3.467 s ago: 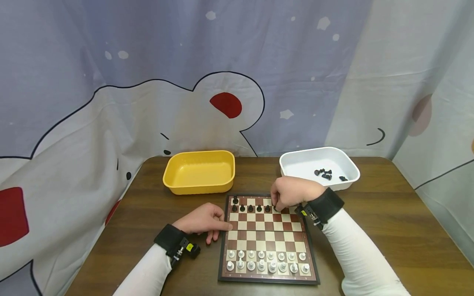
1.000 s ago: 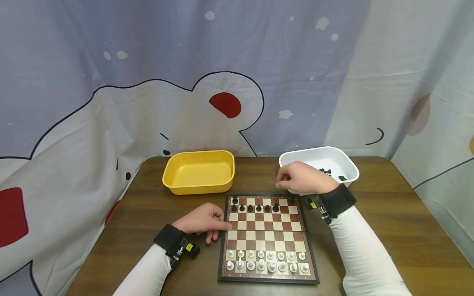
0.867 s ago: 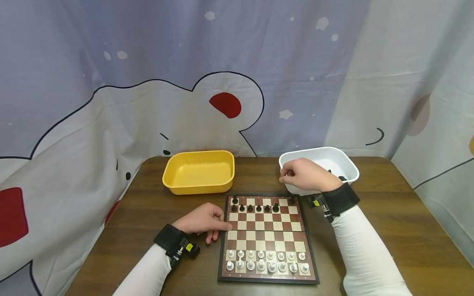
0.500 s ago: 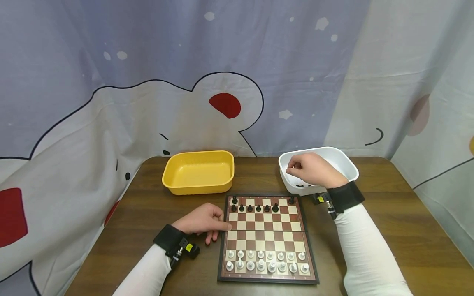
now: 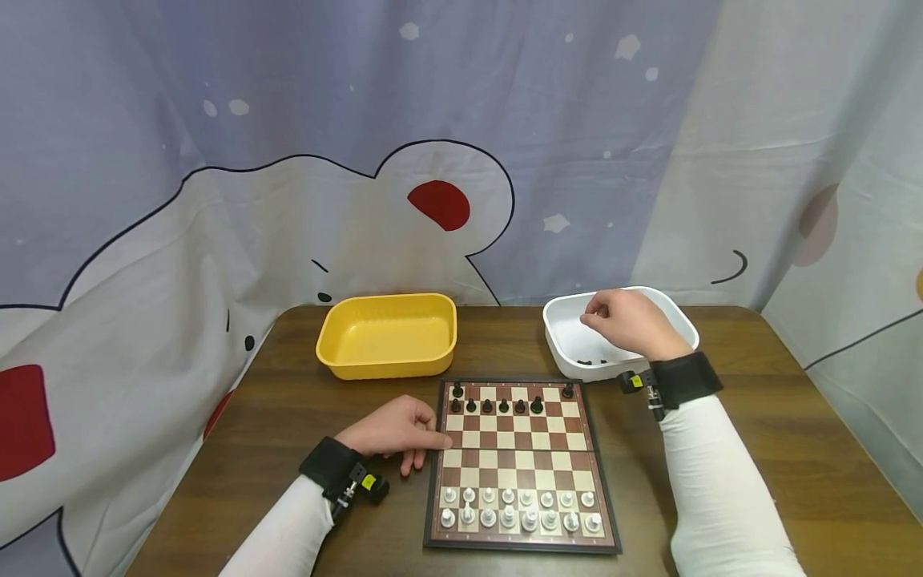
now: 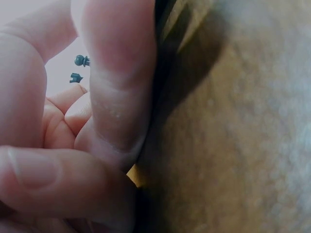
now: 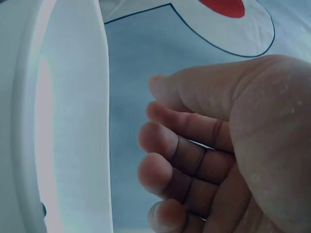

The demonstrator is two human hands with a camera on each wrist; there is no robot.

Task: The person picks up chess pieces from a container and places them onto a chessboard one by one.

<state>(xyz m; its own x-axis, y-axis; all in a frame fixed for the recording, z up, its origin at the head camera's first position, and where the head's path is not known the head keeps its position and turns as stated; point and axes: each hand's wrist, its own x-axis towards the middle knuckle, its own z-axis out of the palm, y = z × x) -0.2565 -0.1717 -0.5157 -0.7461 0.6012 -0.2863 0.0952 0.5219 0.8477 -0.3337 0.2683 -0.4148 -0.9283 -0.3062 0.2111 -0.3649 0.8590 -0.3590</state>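
Observation:
In the head view, my left hand (image 5: 392,433) rests at the left edge of a brown-and-cream chessboard (image 5: 508,461). One straight digit touches the rim; other fingers bend beside it, close to the table. My right hand (image 5: 627,319) is over the white tray (image 5: 555,324), fingers loosely bent. The right wrist view has nothing between its thumb and fingertips (image 7: 154,172). Black chess pieces (image 5: 504,406) stand in a row at the far side, with a black piece (image 5: 567,390) in the far right corner. White chess pieces (image 5: 530,521) fill two near rows.
A yellow tray (image 5: 385,373) stands behind the board to the left. Small dark pieces (image 5: 586,362) show inside the white tray, partly hidden by its front wall and my right hand. A patterned curtain (image 5: 288,224) hangs behind the wooden table (image 5: 274,457).
My right hand left a black piece near the board's far right, then moved back and right over the white tray. A black piece now shows in the far right corner. The left hand stayed.

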